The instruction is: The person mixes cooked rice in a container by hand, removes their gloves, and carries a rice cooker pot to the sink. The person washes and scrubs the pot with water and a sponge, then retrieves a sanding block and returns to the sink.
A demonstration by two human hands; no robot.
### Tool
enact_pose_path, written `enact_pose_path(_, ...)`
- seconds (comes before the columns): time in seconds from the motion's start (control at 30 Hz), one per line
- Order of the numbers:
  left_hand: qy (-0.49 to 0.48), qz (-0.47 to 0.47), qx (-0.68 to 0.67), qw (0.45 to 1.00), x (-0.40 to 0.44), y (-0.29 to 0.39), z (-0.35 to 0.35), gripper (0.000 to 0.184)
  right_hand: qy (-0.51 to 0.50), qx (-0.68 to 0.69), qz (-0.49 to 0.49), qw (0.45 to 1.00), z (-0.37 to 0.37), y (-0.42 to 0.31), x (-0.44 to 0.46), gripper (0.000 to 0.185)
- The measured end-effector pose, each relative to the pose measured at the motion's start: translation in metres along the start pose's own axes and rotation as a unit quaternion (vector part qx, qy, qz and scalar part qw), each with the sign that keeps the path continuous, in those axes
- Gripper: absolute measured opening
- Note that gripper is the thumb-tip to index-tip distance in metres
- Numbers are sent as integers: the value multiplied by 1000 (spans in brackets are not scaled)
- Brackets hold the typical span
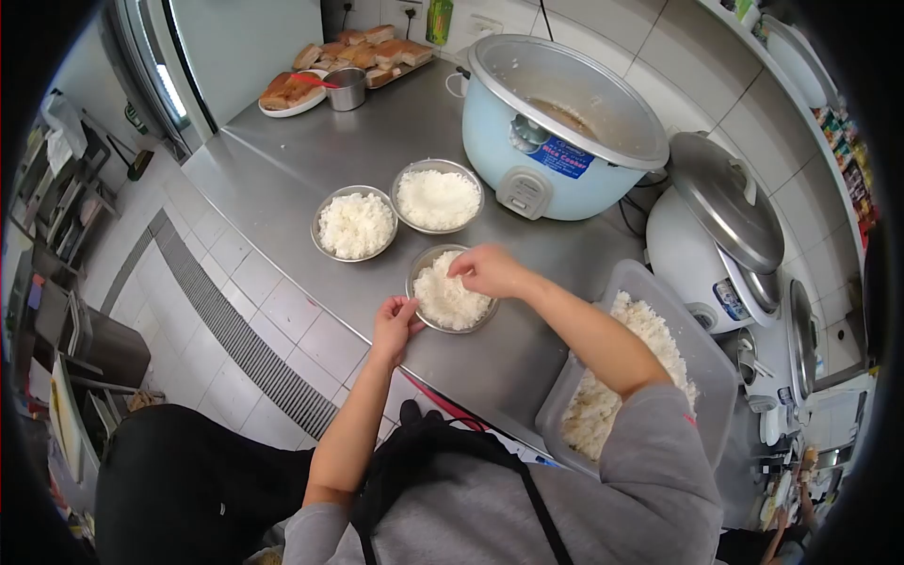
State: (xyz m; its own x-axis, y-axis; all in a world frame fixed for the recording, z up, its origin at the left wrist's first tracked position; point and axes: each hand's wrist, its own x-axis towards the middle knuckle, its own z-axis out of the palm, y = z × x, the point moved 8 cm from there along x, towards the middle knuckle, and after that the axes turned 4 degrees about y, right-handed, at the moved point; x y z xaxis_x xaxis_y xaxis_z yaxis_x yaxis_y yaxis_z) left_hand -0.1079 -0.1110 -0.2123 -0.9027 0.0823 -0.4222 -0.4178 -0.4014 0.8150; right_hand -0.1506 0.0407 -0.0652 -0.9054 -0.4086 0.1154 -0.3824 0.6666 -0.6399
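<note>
A metal bowl of white rice (pixel 450 294) stands on the steel counter in front of me. At its lower left rim, my left hand (pixel 395 325) has its fingers closed on the edge. My right hand (pixel 488 271) is over the upper right of the same bowl, its fingertips pinched together at the rice; whether grains are between them is too small to tell. Two more metal bowls of rice, one at the left (pixel 356 224) and one behind (pixel 438 196), stand just beyond. Under my right forearm sits a grey plastic tub (pixel 711 391) holding loose rice.
A large blue rice cooker (pixel 527 155), open, stands at the back. Right of it is a white cooker (pixel 683 245) with a metal lid (pixel 730 193). Browned slabs of food (pixel 381 56) and a steel cup (pixel 347 89) lie at the back left. The counter's edge runs along the left.
</note>
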Motion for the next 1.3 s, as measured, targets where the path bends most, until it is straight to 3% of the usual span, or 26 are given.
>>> enact_pose_path(0.03,-9,3,9,1000,-7,0,-4,15,38,1,30,999,-13,5,-6,13)
enact_pose_path(0.07,-29,19,19,999,-12,9,-7,17,169,178,156,957,-51,36,-20,17)
enact_pose_path(0.1,-17,24,50,998,-17,14,-21,20,289,350,260,852,-80,71,-45,23)
enact_pose_path(0.17,6,46,76,996,-40,29,-49,20,481,506,214,683,-130,111,-77,37)
enact_pose_path(0.23,31,70,113,991,-70,49,-72,15,555,590,167,562,-179,128,-89,44)
enact_pose_path(0.33,92,81,112,986,-106,57,-118,13,514,646,153,543,-225,145,-68,40)
enact_pose_path(0.43,172,93,80,977,-141,59,-160,11,505,621,168,575,-237,159,-51,38)
enact_pose_path(0.53,224,99,57,968,-168,48,-194,9,500,603,109,612,-274,138,-34,30)
enact_pose_path(0.6,255,99,56,960,-184,45,-205,8,528,615,15,586,-309,122,-13,23)
enact_pose_path(0.7,275,102,70,954,-198,38,-211,8,533,601,-24,596,-355,106,3,18)
enact_pose_path(0.97,235,119,75,962,-192,48,-184,9,468,567,-68,675,-423,19,64,19)
enact_pose_path(1.03,229,138,82,960,-188,54,-184,11,473,572,-144,654,-425,-28,55,17)
enact_pose_path(1.07,225,144,92,959,-185,56,-184,11,458,570,-170,661,-426,-51,49,15)
enact_pose_path(1.1,226,149,99,957,-183,59,-184,12,376,562,-180,714,-441,-49,49,20)
enact_pose_path(1.13,228,153,106,956,-180,61,-185,13,374,541,-185,730,-440,-71,40,25)
enact_pose_path(1.2,219,169,124,953,-170,66,-188,14,334,566,-168,735,-446,-97,27,24)
enact_pose_path(1.3,198,199,129,951,-158,90,-184,16,306,555,-215,743,-444,-138,13,26)
